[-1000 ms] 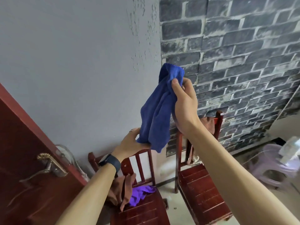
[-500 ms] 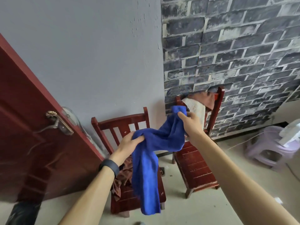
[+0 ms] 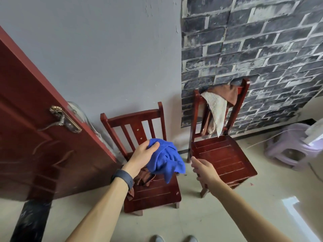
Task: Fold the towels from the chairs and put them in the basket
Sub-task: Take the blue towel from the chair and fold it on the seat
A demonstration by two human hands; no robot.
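My left hand (image 3: 142, 157) grips a bunched blue towel (image 3: 166, 158) above the seat of the left wooden chair (image 3: 138, 126). A brown towel (image 3: 143, 178) lies crumpled on that seat, partly hidden under the blue one. My right hand (image 3: 203, 169) hovers a little to the right of the blue towel, fingers loosely curled and holding nothing, over the gap between the chairs. The right wooden chair (image 3: 225, 154) has a white towel (image 3: 216, 109) and a brown towel (image 3: 229, 94) draped over its backrest. No basket is in view.
A dark red door (image 3: 35, 137) with a brass handle (image 3: 65, 119) stands open at the left. A pale purple plastic stool (image 3: 290, 149) sits at the right by the brick-pattern wall. My shoes (image 3: 174, 239) show at the bottom edge on the tiled floor.
The blue towel came down from head height to just above the left chair's seat. My right hand let go of it, and the left hand now holds it bunched up alone.
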